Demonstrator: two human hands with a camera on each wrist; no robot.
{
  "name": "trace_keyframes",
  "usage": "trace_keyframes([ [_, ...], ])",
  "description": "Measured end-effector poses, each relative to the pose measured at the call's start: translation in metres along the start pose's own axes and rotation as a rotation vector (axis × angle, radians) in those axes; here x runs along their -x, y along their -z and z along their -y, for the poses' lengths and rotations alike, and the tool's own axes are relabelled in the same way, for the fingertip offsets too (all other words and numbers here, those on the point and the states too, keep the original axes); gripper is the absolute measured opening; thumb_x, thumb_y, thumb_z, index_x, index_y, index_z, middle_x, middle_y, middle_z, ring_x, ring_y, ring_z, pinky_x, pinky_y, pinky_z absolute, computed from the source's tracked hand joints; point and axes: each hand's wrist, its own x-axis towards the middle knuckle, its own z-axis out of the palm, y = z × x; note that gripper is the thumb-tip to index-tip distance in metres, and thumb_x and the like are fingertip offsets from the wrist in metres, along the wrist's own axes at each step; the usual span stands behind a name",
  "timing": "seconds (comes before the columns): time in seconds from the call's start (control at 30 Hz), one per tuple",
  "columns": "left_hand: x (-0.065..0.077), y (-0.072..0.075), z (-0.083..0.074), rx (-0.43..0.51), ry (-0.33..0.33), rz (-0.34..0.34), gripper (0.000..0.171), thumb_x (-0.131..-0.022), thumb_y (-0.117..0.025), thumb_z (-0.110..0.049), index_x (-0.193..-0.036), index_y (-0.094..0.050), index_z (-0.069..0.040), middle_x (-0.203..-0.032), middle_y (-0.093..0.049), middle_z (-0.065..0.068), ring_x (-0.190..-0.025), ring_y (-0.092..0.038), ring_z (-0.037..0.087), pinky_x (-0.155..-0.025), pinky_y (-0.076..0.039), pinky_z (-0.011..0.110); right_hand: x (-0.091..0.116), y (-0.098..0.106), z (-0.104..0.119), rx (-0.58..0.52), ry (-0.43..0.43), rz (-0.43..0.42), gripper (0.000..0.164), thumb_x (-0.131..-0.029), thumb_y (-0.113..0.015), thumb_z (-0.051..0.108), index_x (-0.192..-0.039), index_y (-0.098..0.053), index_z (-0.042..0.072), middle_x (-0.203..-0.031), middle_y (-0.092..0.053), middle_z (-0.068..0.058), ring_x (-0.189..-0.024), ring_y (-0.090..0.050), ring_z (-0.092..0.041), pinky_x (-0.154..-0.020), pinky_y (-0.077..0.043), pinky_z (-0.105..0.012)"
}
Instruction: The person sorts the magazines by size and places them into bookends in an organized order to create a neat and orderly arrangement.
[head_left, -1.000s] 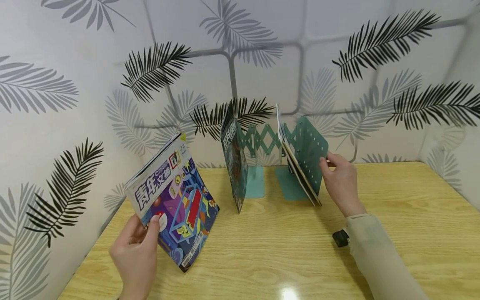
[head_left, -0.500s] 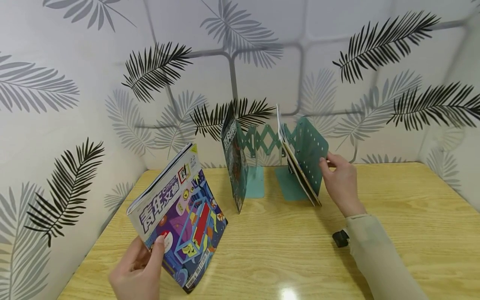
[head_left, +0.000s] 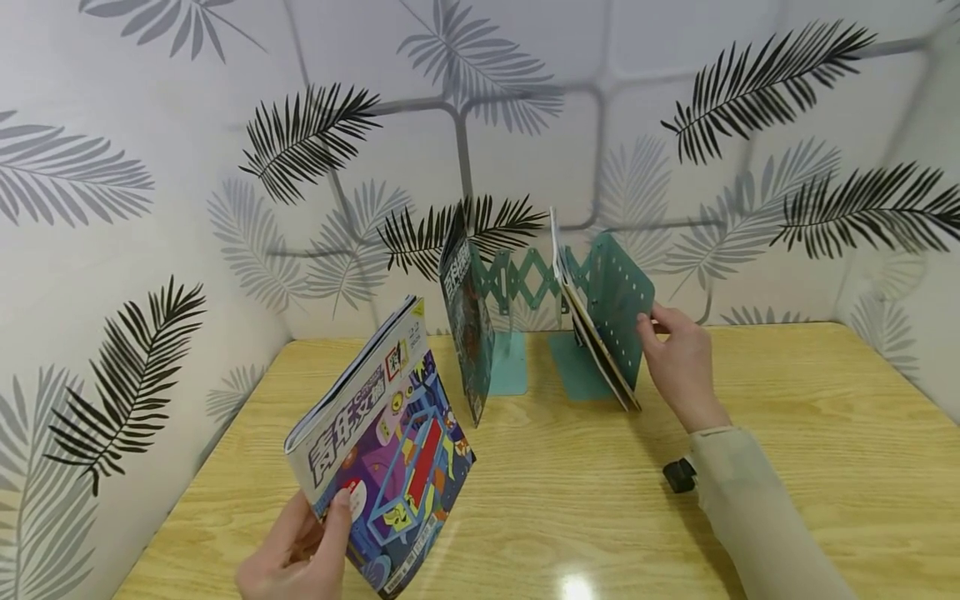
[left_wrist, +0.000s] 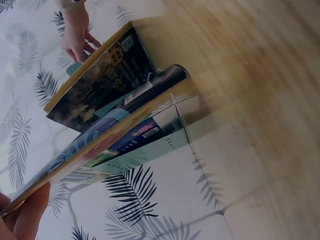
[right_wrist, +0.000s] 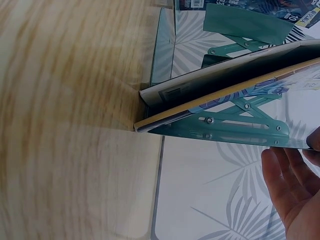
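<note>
My left hand point(head_left: 300, 550) pinches a purple magazine point(head_left: 405, 475) by its left edge, thumb on the cover, and holds it tilted above the table. In the left wrist view that magazine point(left_wrist: 95, 132) is seen edge-on. Farther right, my right hand point(head_left: 681, 367) grips the front edge of the right end plate of a green expandable bookend point(head_left: 621, 304). Against that plate's inner side lean several thin books or magazines point(head_left: 592, 337). A dark-covered magazine point(head_left: 468, 329) stands at the bookend's left end. Crossed struts point(head_left: 532, 279) span the gap between the two ends.
The bookend stands on a wood-grain table point(head_left: 570, 492), near a leaf-patterned wall point(head_left: 525, 142). A small black object point(head_left: 679, 476) is by the right sleeve point(head_left: 750, 508). Another wall borders the table on the left.
My left hand has moved rightward and slightly down, carrying the purple magazine toward me. The right hand stays on the bookend plate, and the standing magazines have not moved.
</note>
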Motion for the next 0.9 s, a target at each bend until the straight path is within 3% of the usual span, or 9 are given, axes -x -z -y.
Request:
trace_keyframes([
  [0.3, 0.000, -0.011, 0.006, 0.121, -0.251, -0.035, 0.030, -0.078, -0.076, 0.010, -0.107, -0.076, 0.001, -0.091, -0.073, 0.016, -0.064, -0.069, 0.005, -0.050, -0.053, 0.018, 0.000, 0.001, 0.001, -0.010, -0.002, 0.007, 0.029, -0.100, -0.056, 0.016, -0.121, -0.070, -0.001, -0.104, -0.069, -0.021, -0.090, -0.066, -0.037, -0.074, -0.053, -0.052],
  [0.9, -0.009, -0.033, 0.014, 0.212, -0.388, 0.121, 0.038, -0.079, -0.075, 0.012, -0.113, -0.075, -0.007, -0.092, -0.075, 0.009, -0.069, -0.071, 0.009, -0.054, -0.054, 0.018, 0.000, 0.001, 0.002, -0.007, -0.009, 0.008, 0.028, -0.100, -0.055, 0.016, -0.118, -0.071, -0.001, -0.104, -0.069, -0.021, -0.090, -0.066, -0.037, -0.075, -0.053, -0.052],
])
